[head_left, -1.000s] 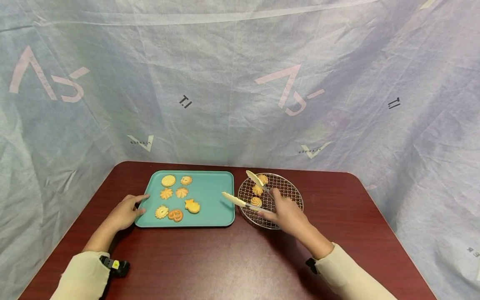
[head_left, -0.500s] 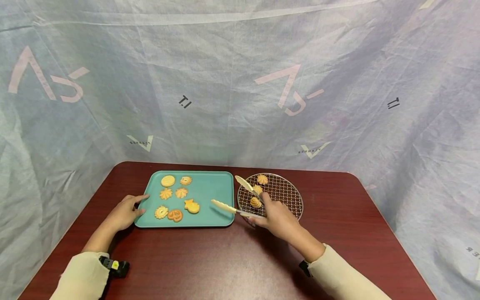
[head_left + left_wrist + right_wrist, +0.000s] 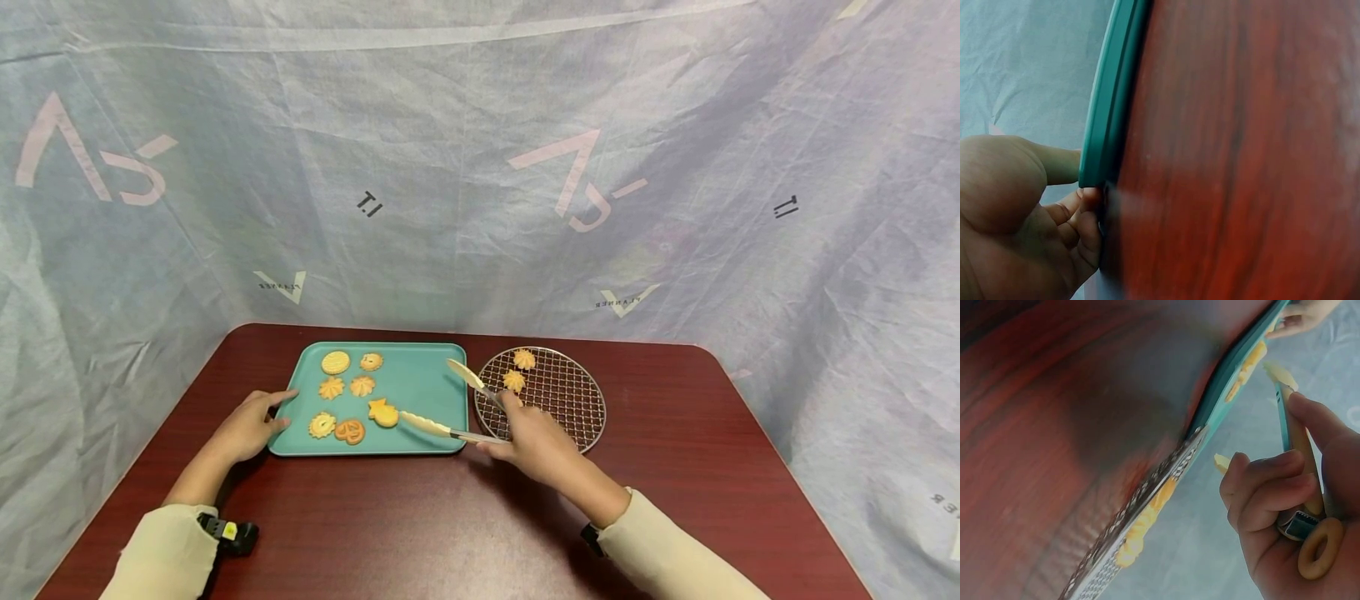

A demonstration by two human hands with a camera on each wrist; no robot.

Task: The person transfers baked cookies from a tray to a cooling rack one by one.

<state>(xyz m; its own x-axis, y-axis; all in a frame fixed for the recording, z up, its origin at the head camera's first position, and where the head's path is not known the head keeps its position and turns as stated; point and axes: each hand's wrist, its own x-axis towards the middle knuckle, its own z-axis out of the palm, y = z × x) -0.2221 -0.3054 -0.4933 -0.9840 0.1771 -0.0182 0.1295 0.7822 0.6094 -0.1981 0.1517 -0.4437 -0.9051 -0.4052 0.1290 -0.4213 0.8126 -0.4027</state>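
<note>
My left hand (image 3: 246, 429) grips the left edge of a teal tray (image 3: 423, 375); in the left wrist view its thumb (image 3: 1060, 165) lies on the rim and the other fingers are curled at the outer side. Several cookies lie on the tray, among them a pretzel-shaped cookie (image 3: 349, 431) and a pineapple-shaped cookie (image 3: 384, 414). My right hand (image 3: 543, 446) holds tongs (image 3: 427, 423) with cream tips. Their arms are spread above the tray's right part, nothing between them, the nearer tip beside the pineapple-shaped cookie. In the right wrist view a ring (image 3: 1322, 549) shows at the tongs' end.
A round wire rack (image 3: 566, 387) stands right of the tray, with a flower-shaped cookie (image 3: 524, 359) at its back and another star-like cookie (image 3: 513, 381) before it. My right hand partly covers the rack. A dark red table (image 3: 375, 525) carries everything; a grey cloth (image 3: 450, 167) hangs behind.
My right hand has moved left with the tongs, from over the rack to over the tray's right part. The cookie at the rack's near left is now mostly hidden. My left hand stays put.
</note>
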